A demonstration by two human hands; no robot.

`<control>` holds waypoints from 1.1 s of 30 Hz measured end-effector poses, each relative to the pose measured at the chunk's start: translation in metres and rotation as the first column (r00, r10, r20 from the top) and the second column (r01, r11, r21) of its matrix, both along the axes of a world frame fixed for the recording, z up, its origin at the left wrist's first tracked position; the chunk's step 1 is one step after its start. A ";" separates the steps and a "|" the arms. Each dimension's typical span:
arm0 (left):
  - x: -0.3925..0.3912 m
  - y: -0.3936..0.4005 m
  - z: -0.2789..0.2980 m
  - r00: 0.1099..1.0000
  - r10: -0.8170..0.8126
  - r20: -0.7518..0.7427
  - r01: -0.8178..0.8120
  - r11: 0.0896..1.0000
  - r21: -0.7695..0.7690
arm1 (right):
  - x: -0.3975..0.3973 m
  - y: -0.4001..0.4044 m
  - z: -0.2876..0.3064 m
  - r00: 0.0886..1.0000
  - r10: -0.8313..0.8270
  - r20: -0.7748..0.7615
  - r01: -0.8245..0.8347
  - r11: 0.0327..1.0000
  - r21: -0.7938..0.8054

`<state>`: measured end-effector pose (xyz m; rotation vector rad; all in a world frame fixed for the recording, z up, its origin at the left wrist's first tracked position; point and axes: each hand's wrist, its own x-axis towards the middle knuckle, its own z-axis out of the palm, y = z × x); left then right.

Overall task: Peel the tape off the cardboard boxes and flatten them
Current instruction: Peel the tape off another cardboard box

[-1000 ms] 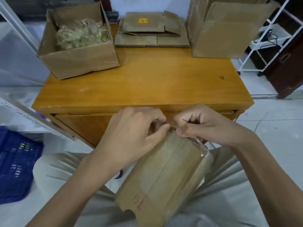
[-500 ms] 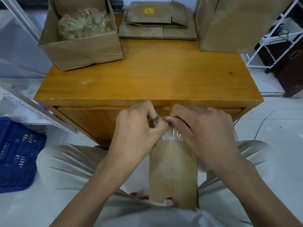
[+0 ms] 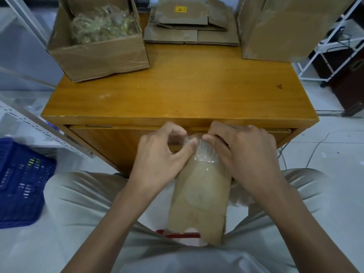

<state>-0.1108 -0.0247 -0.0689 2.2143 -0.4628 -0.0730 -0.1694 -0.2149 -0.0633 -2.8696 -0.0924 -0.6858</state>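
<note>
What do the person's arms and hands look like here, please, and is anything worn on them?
The left hand and right hand are bare, with no gloves, rings or watch visible. Both forearms are uncovered up to the frame edge; no sleeves show.

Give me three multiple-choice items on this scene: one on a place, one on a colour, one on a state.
1. Where is the open box of wadded tape?
A. table's far left
B. floor
C. lap

2. What colour is the crate on the floor?
A. red
B. blue
C. green

3. What are both hands doing?
A. resting on the table
B. pinching clear tape on the cardboard
C. hanging idle

Answers: 1 A, it stands on the table. 2 B, plainly blue. 3 B, left hand and right hand pinch clear tape at the top of the cardboard.
</note>
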 end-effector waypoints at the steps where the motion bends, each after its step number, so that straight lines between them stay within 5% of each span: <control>1: -0.002 0.000 -0.001 1.000 0.026 0.012 -0.027 0.999 0.037 | 0.000 0.001 0.001 1.000 -0.005 0.007 0.005 1.000 0.008; 9: -0.007 -0.005 -0.011 0.976 0.059 0.212 -0.124 0.944 0.306 | -0.002 0.008 -0.013 0.999 -0.024 0.021 0.027 0.990 -0.136; 20: -0.009 -0.004 0.004 0.988 -0.030 0.149 -0.042 0.890 0.454 | -0.006 0.001 -0.014 0.999 0.036 -0.002 -0.036 0.992 -0.120; 27: -0.016 -0.021 0.009 0.978 -0.166 0.129 0.011 0.653 0.757 | -0.010 0.002 -0.016 0.999 0.031 -0.045 -0.038 0.984 -0.173; 30: -0.008 -0.016 0.007 0.978 -0.189 0.083 0.081 0.720 0.689 | -0.008 -0.001 -0.017 0.999 0.029 -0.044 -0.035 0.989 -0.141; 33: -0.001 0.001 0.003 0.978 -0.206 0.020 0.176 0.877 0.447 | -0.006 -0.009 -0.014 1.000 -0.001 -0.024 -0.001 0.995 -0.095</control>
